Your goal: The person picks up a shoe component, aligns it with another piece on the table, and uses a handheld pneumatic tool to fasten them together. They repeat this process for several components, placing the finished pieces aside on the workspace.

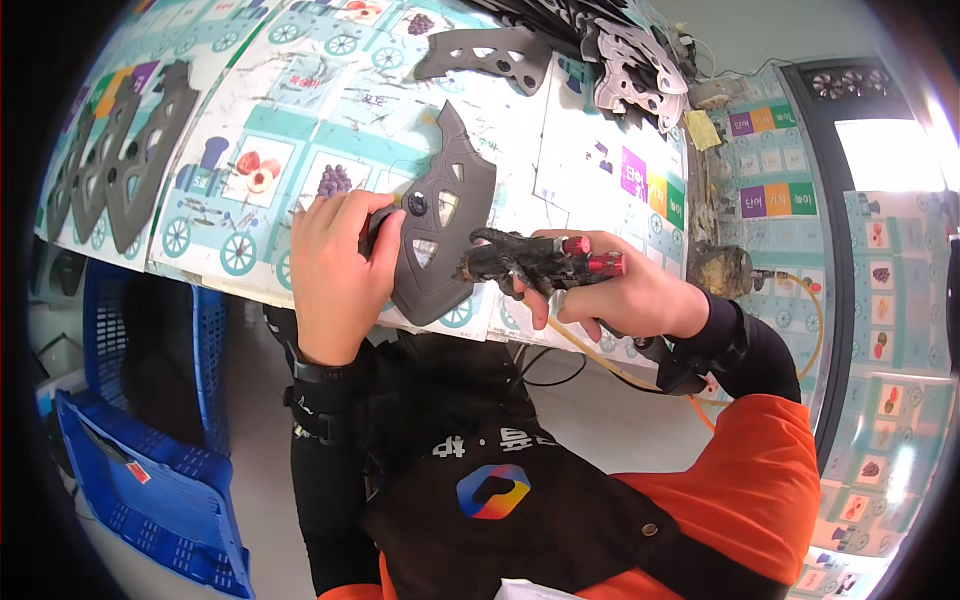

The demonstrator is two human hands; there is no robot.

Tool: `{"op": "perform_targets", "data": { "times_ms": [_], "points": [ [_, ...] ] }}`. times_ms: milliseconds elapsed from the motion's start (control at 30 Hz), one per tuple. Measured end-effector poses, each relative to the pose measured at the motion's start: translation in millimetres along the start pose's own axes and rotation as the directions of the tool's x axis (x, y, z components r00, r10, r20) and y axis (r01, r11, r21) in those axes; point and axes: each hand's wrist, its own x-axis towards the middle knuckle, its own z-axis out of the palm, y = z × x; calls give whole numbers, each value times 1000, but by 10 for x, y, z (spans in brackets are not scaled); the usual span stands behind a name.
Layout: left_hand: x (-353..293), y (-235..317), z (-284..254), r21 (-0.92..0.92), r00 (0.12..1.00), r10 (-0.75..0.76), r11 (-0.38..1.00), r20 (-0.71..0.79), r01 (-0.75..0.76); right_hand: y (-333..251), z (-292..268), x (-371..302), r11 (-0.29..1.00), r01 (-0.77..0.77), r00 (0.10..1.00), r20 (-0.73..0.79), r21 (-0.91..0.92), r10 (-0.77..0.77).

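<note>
My left hand (338,268) grips the left edge of a dark grey curved part (470,205) with several cut-outs and a round black button-like spot. The part is tilted up over the near edge of the table. My right hand (640,292) is wrapped round a spray gun (510,257) crusted with black residue, with red knobs at its rear. Its nozzle points left at the part's lower right edge, close by it. Whether it touches the part I cannot tell. Most of its handle is hidden by my fingers.
Several similar grey parts (150,165) lie at the table's left, and another part (485,55) lies at the back. A stack of parts (640,80) stands at the far right. Blue plastic crates (150,500) are below left. A yellow hose (818,335) loops at the right.
</note>
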Motion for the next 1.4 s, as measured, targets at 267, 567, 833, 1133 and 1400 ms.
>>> {"op": "perform_targets", "data": {
  "times_ms": [267, 567, 833, 1133, 1400],
  "points": [
    [-31, -19, -34, -43, 998, -59, 997, 26, 60, -128, 146, 110, 999, 12, 1000, 12, -52, -11],
    [-11, -57, -10, -144, 999, -9, 989, 33, 13, -139, 176, 103, 984, -38, 999, -18, -173, 35],
    [-21, -14, -1, -86, 999, -33, 996, 5, 33, -58, 182, 103, 975, -12, 1000, -6, -221, 11],
    [-32, -20, 4, -40, 999, -37, 999, 9, 37, 31, 196, 145, 964, 7, 999, -42, -265, -19],
    [-29, -24, -9, -26, 999, -34, 999, 29, 35, 131, 167, 157, 963, 76, 997, 0, -260, -79]
  ]
}}
